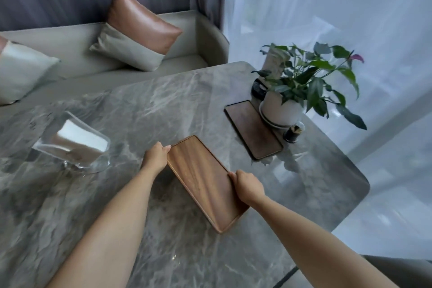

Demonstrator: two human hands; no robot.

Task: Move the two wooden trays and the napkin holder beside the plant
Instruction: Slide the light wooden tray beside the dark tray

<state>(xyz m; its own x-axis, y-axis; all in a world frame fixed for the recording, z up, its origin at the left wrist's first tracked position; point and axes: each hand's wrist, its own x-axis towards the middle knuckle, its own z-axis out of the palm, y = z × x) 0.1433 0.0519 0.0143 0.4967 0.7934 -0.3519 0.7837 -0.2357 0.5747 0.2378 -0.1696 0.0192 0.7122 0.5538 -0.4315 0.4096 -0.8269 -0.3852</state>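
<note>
Head view: the dark tray [253,129] lies beside the plant [304,82]. The left hand [155,158] and right hand [247,186] clasp opposite edges of the light tray [203,180] mid-table. The napkin holder [74,142] stands well apart, not yet moved.

A home lounge — cushioned sofa [70,54], marble table [163,105] (potted plant [308,82] on it).

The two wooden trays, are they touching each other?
Apart. The head view shows bare marble table between the lighter tray and the darker tray.
</note>
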